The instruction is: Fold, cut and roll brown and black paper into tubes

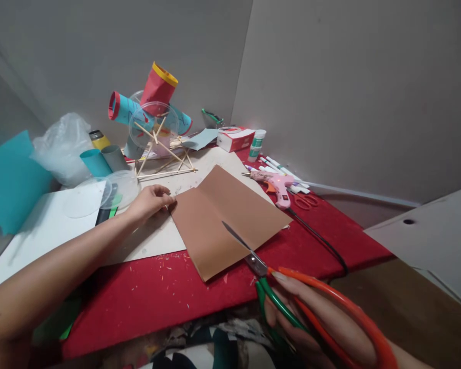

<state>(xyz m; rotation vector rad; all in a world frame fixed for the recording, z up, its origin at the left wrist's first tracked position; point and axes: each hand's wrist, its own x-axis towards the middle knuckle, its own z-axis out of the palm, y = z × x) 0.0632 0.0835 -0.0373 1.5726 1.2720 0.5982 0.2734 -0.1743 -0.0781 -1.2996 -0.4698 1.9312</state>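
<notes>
A brown sheet of paper (223, 220) with a fold line lies on the red table cover (146, 297). My left hand (149, 201) rests at the sheet's left corner, fingers curled and pinching its edge. My right hand (315, 318) is closed through the orange and green handles of a pair of scissors (253, 259). The scissors' blades are together and point up-left over the sheet's near right part.
A model of coloured paper tubes on a wooden stick frame (157, 123) stands at the back. A pink glue gun (276, 184) with a black cord, several markers (280, 166), a red-and-white box (236, 137) and a small bottle lie right. Teal paper (11, 179), a plastic bag and cups sit left.
</notes>
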